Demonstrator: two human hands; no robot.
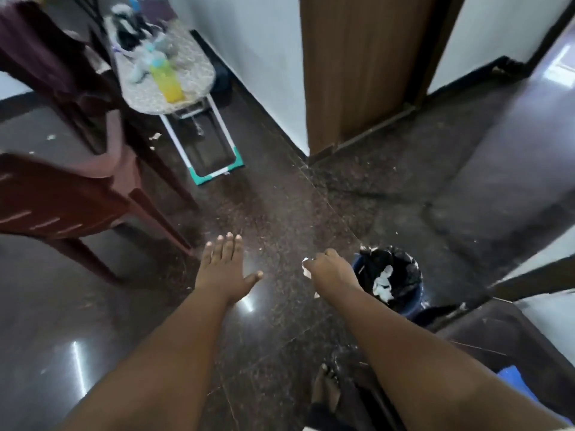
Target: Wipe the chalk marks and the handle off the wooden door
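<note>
Fingers [323,259] around tissue [306,269], beside bin [410,303]

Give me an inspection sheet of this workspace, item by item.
Surface: dark speckled polished stone floor, glossy, with small pale scraps.
Job's things: brown wooden door ahead; chalk marks and handle not visible. Crumpled white tissue in the right hand.
Clutter: blue bin with black liner holding white paper; yellow plastic bottle on a speckled ironing board; maroon plastic chair.
Hands: left hand open, fingers straight; right hand has a closed grip on the tissue.
Cables: nothing seen.
Surroundings: white walls, dark skirting.
</note>
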